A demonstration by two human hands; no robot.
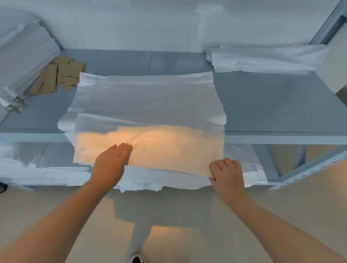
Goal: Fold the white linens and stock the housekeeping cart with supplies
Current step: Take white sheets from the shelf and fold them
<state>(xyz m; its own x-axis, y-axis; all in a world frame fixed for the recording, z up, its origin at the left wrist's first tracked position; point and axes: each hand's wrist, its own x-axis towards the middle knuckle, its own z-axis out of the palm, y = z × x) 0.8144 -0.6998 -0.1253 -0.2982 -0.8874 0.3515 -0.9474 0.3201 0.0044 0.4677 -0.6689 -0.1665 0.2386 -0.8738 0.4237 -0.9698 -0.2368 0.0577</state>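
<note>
A white linen [145,104] lies spread over the grey shelf [267,107], its near part hanging over the front edge. My left hand [112,160] lies flat on the hanging part, fingers straight and together. My right hand [226,172] pinches the linen's near right corner, fingers curled over the edge. More white linens [51,172] lie on the lower shelf beneath.
A folded white linen stack [265,57] sits at the back right of the shelf. Brown paper packets [55,77] and small wrapped items [12,100] lie at the back left beside a tall pile of white linens [15,44]. A shoe [137,262] stands on the beige floor.
</note>
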